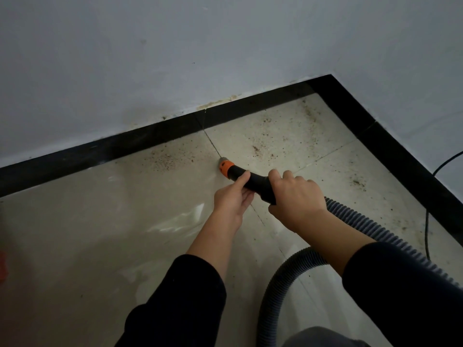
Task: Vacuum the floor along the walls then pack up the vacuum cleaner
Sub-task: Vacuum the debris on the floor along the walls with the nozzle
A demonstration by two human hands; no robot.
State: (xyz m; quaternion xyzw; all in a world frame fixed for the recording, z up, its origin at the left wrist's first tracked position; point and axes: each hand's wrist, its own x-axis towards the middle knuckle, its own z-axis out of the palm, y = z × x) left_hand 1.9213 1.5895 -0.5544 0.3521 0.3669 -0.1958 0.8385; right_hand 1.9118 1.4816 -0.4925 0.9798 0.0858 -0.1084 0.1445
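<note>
Nozzle (255, 181) held in curled grip of left hand (231, 201) and right hand (297, 199), orange tip (225, 167) seemingly touching dusty floor (100, 221).

We see black vacuum handle (253, 182) angled low, orange collar (224, 168), grey tip (222, 160) on tile joint; ribbed grey hose (363, 221) loops over speckled floor (288, 136).

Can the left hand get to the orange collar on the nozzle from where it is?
Probably yes: the left hand holds the black nozzle just behind the orange collar, with nothing between them.

Bare room corner: tiled floor (100, 234), black skirting (125, 144).
</note>
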